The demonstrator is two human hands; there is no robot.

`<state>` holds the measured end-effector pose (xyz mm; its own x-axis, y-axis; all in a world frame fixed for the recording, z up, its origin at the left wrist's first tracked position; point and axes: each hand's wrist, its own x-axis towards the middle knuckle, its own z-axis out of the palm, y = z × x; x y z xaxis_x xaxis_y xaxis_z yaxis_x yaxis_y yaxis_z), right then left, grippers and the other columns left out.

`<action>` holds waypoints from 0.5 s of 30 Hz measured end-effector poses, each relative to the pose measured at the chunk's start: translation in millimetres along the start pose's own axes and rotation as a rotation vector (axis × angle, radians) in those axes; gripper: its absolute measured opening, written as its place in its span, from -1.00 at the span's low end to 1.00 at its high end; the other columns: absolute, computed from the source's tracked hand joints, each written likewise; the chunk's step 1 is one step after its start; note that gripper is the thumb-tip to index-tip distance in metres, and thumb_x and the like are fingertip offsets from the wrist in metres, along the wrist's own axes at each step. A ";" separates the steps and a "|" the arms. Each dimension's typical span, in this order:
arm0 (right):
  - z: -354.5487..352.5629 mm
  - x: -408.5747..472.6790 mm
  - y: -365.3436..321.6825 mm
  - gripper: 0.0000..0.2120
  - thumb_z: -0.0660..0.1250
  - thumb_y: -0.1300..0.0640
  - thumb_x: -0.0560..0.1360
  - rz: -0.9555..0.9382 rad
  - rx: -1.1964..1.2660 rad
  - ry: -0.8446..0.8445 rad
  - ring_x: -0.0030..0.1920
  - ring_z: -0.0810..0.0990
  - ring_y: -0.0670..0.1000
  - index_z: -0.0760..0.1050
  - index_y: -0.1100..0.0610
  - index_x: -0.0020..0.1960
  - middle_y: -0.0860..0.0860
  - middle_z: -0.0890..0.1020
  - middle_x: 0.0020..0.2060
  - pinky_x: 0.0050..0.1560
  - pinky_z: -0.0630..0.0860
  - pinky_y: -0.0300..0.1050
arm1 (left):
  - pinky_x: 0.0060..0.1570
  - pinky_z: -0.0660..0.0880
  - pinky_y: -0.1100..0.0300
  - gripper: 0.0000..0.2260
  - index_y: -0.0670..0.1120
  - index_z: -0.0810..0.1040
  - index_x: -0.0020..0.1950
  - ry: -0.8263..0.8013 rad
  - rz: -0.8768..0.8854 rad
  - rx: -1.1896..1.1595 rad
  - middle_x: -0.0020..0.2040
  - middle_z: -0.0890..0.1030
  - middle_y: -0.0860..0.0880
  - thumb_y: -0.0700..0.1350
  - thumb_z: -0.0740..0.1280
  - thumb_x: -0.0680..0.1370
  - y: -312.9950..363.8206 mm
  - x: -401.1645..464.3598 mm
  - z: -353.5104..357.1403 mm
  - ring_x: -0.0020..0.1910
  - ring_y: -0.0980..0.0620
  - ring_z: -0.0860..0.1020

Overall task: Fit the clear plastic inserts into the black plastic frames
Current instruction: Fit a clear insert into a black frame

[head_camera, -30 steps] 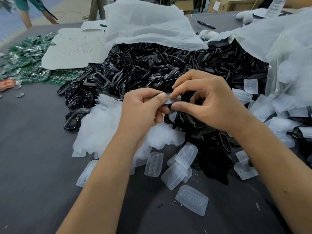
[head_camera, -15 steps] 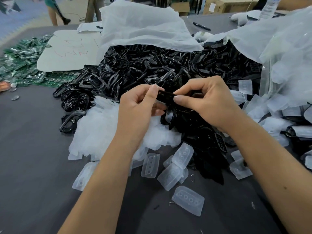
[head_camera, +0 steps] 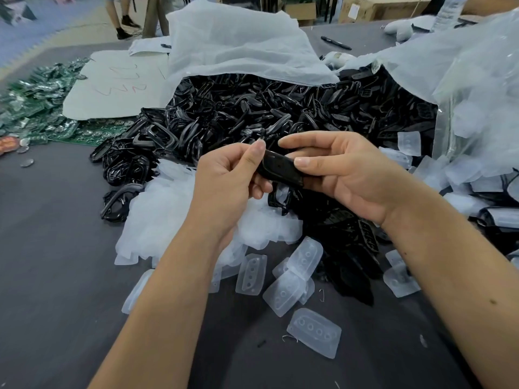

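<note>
A black plastic frame [head_camera: 280, 168] is held between both hands above the table. My left hand [head_camera: 233, 178] pinches its left end with thumb and fingers. My right hand [head_camera: 345, 175] grips its right end, thumb pressed on its upper face. Whether a clear insert sits in it cannot be told. Behind the hands a big heap of black frames [head_camera: 252, 113] spills from a white bag. Clear inserts [head_camera: 157, 214] lie piled under my left wrist, and loose clear inserts [head_camera: 314, 332] with four holes lie near the table's front.
The table has a dark grey cover [head_camera: 50, 248]. Green circuit boards [head_camera: 33, 108] and a white cardboard sheet [head_camera: 112, 85] lie at the back left. A clear bag [head_camera: 463, 80] of inserts stands at the right. A person's legs [head_camera: 123, 18] stand beyond the table.
Both hands rose slightly and turned the black frame, so its broad face now shows between the fingers; the clear piece seen at the fingertips a second ago is no longer visible.
</note>
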<state>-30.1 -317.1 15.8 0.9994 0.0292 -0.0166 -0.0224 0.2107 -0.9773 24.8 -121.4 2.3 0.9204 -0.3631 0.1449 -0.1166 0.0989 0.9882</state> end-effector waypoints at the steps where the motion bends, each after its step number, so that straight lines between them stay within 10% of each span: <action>1: 0.5 -0.2 -0.2 -0.67 0.50 0.30 0.43 0.004 0.016 0.002 0.01 0.74 0.05 0.70 0.17 0.18 0.13 0.75 -0.03 0.03 0.66 -0.11 | -0.39 0.44 0.29 -0.70 -0.28 0.65 -0.06 -0.002 -0.001 0.002 -0.35 0.60 -0.11 -0.09 0.31 0.71 -0.1 -0.2 0.5 -0.39 0.03 0.51; 15: 7.1 -2.1 -7.8 -0.70 0.55 0.26 0.29 0.070 -0.022 0.152 -0.16 0.76 0.03 0.72 0.20 0.02 0.17 0.76 -0.10 -0.16 0.66 -0.19 | -0.25 0.57 0.29 -0.83 -0.24 0.68 0.04 -0.009 -0.055 -0.058 -0.21 0.72 -0.07 -0.15 0.37 0.67 -1.1 -0.1 0.7 -0.24 0.04 0.68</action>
<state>-32.2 -311.9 24.9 0.9877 -0.1058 -0.1149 -0.0931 0.1916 -0.9770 24.5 -122.1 1.2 0.9213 -0.3780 0.0916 -0.0442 0.1323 0.9902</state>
